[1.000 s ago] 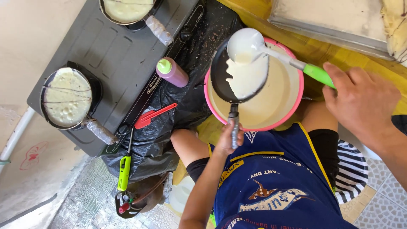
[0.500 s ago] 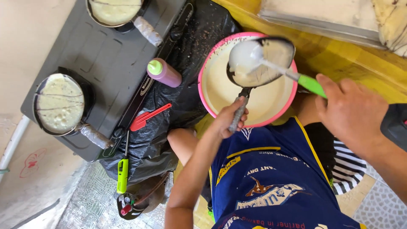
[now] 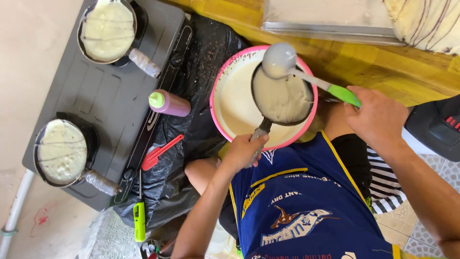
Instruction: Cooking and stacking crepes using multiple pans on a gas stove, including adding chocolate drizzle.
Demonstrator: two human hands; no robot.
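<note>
Small black frying pan (image 3: 282,98), coated with pale batter, held over pink batter basin (image 3: 225,79). Left hand (image 3: 244,151) clenched round pan handle; right hand (image 3: 376,117) grips green-handled ladle (image 3: 287,64) above pan.

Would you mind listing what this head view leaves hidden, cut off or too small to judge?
- Batter level in the pink basin: the small pan held over it by the left hand covers much of it.
- Ladle contents: only the bowl's underside shows; the right hand wraps the green handle end.
- Metal tray: cut off by the top edge.
- Stove knobs' settings: too small.
- Squeeze bottle contents: opaque.
</note>
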